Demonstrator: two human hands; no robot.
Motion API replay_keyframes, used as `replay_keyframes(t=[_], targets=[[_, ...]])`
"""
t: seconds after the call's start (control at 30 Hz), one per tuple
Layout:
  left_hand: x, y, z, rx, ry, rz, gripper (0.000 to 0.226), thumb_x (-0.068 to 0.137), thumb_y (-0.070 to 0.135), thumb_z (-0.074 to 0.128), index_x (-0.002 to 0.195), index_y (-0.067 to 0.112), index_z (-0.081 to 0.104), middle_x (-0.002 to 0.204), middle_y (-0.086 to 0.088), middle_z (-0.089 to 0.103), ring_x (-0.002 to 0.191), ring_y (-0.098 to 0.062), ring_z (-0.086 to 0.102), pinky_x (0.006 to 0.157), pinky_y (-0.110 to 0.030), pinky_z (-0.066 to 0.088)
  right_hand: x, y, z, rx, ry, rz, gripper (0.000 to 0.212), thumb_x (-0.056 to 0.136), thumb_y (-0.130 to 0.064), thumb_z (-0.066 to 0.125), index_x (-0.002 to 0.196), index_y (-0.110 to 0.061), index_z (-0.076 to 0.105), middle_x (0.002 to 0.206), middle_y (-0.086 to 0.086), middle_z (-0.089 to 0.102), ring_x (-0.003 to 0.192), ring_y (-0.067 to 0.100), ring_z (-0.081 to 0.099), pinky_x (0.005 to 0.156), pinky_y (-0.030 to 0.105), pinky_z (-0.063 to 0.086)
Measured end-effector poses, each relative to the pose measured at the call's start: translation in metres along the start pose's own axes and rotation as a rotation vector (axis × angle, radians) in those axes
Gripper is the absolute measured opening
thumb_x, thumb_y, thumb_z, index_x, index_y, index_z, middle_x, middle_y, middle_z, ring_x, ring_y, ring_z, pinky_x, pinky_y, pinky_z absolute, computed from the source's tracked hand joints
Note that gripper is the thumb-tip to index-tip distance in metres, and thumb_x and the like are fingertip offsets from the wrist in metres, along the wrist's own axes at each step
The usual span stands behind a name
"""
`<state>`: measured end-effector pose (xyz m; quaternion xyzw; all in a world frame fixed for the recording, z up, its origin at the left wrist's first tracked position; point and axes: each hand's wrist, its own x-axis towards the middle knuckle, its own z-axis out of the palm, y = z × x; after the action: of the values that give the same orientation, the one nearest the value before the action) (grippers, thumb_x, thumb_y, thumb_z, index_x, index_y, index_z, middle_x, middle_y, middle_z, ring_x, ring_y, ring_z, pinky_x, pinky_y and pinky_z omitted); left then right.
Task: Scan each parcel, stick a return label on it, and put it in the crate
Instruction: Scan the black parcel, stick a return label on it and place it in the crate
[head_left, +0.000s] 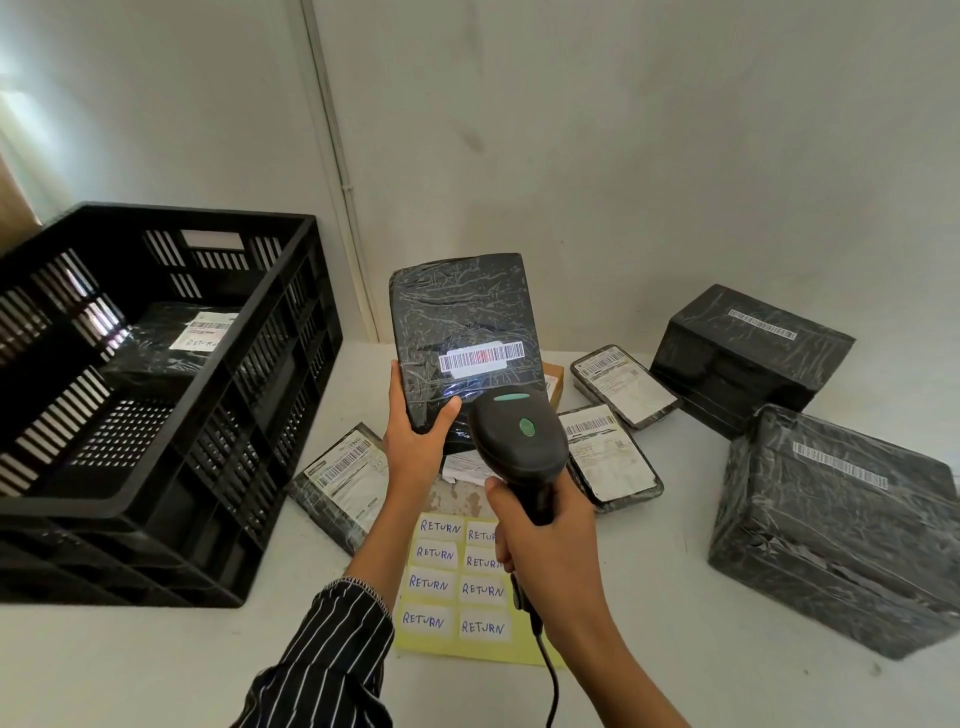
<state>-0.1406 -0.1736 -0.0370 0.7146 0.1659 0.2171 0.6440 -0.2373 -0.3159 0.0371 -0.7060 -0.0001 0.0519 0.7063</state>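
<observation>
The scanning step is in hand. At the centre of the frame the left hand grips the lower left corner of a flat, black-wrapped parcel, thumb across its face, holding it upright and clear of the worktop. The right hand, lower centre, is wrapped round the handle of the scanner, whose head points up at the barcode strip; a red line lies across the bars. Beneath the hands lies a yellow sheet of RETURN labels. The black crate fills the left of the frame, with one labelled parcel inside. Other parcels wait at the right. Next, I judge, the scanner must be set down to free a hand, a label peeled off and pressed onto the wrap, and the parcel carried left into the crate.
</observation>
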Motion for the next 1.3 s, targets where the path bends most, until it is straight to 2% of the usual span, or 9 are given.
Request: replay_keyframes(t=[0.23,0.4,0.67,0.77,0.93,1.0,1.1,1.17,1.3], targets=[[0.003,-0.002,0.001,0.019,0.016,-0.005,0.080,0.086,0.021,0.066,0.150,0.030,0.017,0.150,0.005,0.035,0.134,-0.010,0.037,0.102,-0.020,0.033,0.001,-0.003,0.002,-0.011,-0.008,-0.014,0.008,0.082,-0.020,0.065,0.084,-0.024,0.059,0.055,0.002,0.054,0.051,0.014,0.048,0.052,0.021,0.046],[0.002,0.002,0.001,0.026,0.006,0.000,0.081,0.087,0.024,0.065,0.150,0.029,0.016,0.151,0.010,0.031,0.128,0.002,0.030,0.101,-0.012,0.030,0.002,0.002,-0.003,-0.080,-0.010,-0.024,0.010,0.080,-0.022,0.066,0.080,-0.028,0.058,0.056,-0.002,0.055,0.053,0.012,0.049,0.053,0.025,0.046],[-0.001,0.003,-0.006,0.054,-0.051,-0.017,0.081,0.086,0.027,0.066,0.150,0.029,0.016,0.147,0.015,0.031,0.125,0.005,0.029,0.104,-0.018,0.028,0.005,0.117,-0.086,-0.807,0.044,0.084,0.026,0.085,-0.027,0.062,0.099,-0.022,0.041,0.099,-0.002,0.052,0.078,0.022,0.058,0.063,0.035,0.042],[-0.002,0.002,-0.006,0.070,-0.060,-0.036,0.081,0.086,0.027,0.066,0.150,0.029,0.016,0.149,0.012,0.031,0.125,0.003,0.031,0.105,-0.020,0.030,0.004,0.163,-0.121,-0.996,0.076,0.170,0.027,0.085,-0.017,0.062,0.103,-0.006,0.045,0.099,0.013,0.044,0.070,0.037,0.053,0.057,0.039,0.040],[-0.004,-0.001,-0.007,0.063,-0.050,-0.057,0.082,0.085,0.028,0.067,0.150,0.029,0.018,0.149,0.006,0.035,0.134,-0.010,0.036,0.110,-0.034,0.035,0.005,0.197,-0.142,-1.142,0.071,0.256,0.031,0.082,-0.011,0.063,0.107,-0.002,0.047,0.092,0.009,0.038,0.072,0.037,0.053,0.058,0.038,0.037],[-0.003,0.000,-0.009,0.071,-0.048,-0.072,0.082,0.085,0.029,0.067,0.150,0.029,0.017,0.149,0.006,0.035,0.133,-0.011,0.036,0.110,-0.034,0.035,0.005,0.199,-0.141,-1.170,0.065,0.264,0.042,0.081,-0.015,0.066,0.115,0.000,0.047,0.099,0.014,0.045,0.081,0.037,0.054,0.064,0.040,0.041],[0.002,0.002,-0.013,0.063,-0.020,-0.100,0.082,0.083,0.033,0.068,0.149,0.030,0.019,0.148,0.006,0.037,0.134,-0.013,0.037,0.111,-0.039,0.036,0.005,0.195,-0.136,-1.321,0.128,0.303,0.094,0.065,-0.034,0.080,0.137,0.006,0.034,0.120,0.025,0.046,0.103,0.042,0.052,0.085,0.047,0.044],[0.007,0.004,-0.017,0.042,0.015,-0.140,0.081,0.084,0.032,0.068,0.149,0.030,0.020,0.148,0.006,0.037,0.134,-0.013,0.037,0.111,-0.039,0.035,0.006,0.185,-0.127,-1.276,0.225,0.140,0.106,0.051,-0.028,0.088,0.135,0.010,0.037,0.122,0.036,0.045,0.107,0.051,0.049,0.090,0.055,0.042],[0.021,0.013,-0.027,0.036,0.084,-0.192,0.076,0.086,0.028,0.066,0.148,0.028,0.022,0.146,0.008,0.035,0.130,-0.008,0.034,0.105,-0.029,0.031,0.031,0.147,-0.086,-1.009,0.116,-0.224,0.063,0.079,-0.030,0.066,0.130,-0.004,0.042,0.130,0.019,0.046,0.119,0.036,0.046,0.099,0.044,0.037]])
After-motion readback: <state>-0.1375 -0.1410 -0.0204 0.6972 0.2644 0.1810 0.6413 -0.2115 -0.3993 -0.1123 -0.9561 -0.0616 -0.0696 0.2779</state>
